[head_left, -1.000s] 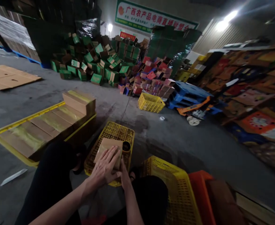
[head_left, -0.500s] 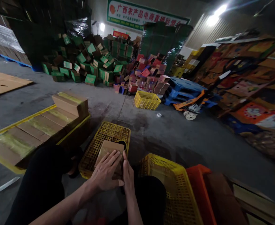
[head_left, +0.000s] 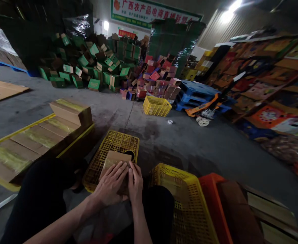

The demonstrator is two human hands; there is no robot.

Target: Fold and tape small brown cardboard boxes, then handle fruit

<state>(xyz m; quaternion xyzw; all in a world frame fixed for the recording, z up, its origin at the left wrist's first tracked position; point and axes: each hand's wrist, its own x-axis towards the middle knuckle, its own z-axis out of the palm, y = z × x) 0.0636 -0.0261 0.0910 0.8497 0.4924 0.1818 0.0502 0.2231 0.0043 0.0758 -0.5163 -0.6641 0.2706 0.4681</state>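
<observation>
A small brown cardboard box (head_left: 117, 157) rests on a yellow plastic crate (head_left: 122, 139) that stands between my knees, its openwork face up. My left hand (head_left: 110, 184) lies flat across the box top, fingers stretched out. Along the box's right edge presses my right hand (head_left: 135, 183), its fingers straight and their tips on the top edge. Both hands cover much of the box's near part. Right behind the box is a dark round thing with a yellow rim (head_left: 131, 155), partly hidden; it may be a tape roll.
At left, a yellow crate holds taped cardboard boxes (head_left: 34, 139). To my right stand a yellow crate (head_left: 197, 196) and a red crate (head_left: 211, 179) beside more cardboard. Farther off are another yellow crate (head_left: 157, 106), a pallet jack (head_left: 204, 108), and heaped green boxes (head_left: 94, 84).
My right hand has shifted from the box's side up onto its top edge. The left hand stays flat on the top. The whole view has moved slightly.
</observation>
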